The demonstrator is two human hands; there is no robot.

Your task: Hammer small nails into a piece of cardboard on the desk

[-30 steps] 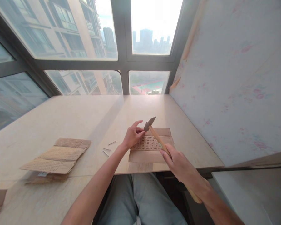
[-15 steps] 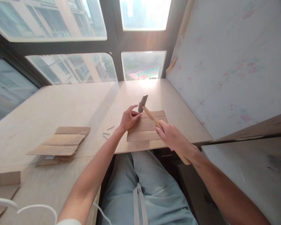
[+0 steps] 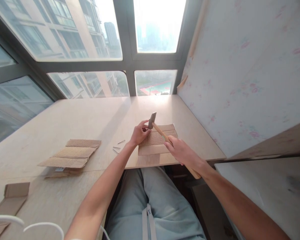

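My right hand point(image 3: 179, 149) is wrapped round the wooden handle of a hammer point(image 3: 161, 131). The hammer's metal head is low over the far left part of a cardboard piece point(image 3: 152, 150), right beside my left fingers. My left hand point(image 3: 140, 132) rests at that cardboard's left side, thumb and fingers pinched; whatever they hold is too small and hidden to make out. Rows of small holes cover the cardboard's middle panel. To the left of my left hand, three thin metal nails point(image 3: 121, 142) lie loose on the table.
A stack of folded, perforated cardboard point(image 3: 72, 153) lies on the table point(image 3: 90, 116) at left. Nearer me at the left are another cardboard piece point(image 3: 16, 196) and a white curled cable point(image 3: 43, 225). Windows stand behind the table, and a papered wall point(image 3: 240, 83) borders its right side.
The hammer head has come down closer to the left fingers and the cardboard. My left hand keeps its pinch in the same place. The whole view has tilted up slightly.
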